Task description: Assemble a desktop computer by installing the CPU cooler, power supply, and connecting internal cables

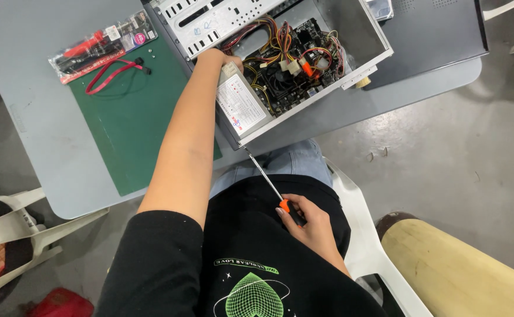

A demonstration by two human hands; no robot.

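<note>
An open computer case [351,70] lies on its side on the grey table [34,117], showing a circuit board and bundles of coloured wires [280,41]. My left hand [225,58] reaches into it and rests on the top end of the silver power supply [242,105]. My right hand [304,220] sits over my lap, closed on the orange-and-black handle of a long screwdriver [266,179]. The screwdriver's tip touches the case's near corner, just below the power supply.
A green cutting mat [134,117] lies left of the case, with a red cable [113,73] and a packaged tool set [101,47] at its far end. The removed dark side panel [439,35] sits at the right. White plastic chairs stand on both sides.
</note>
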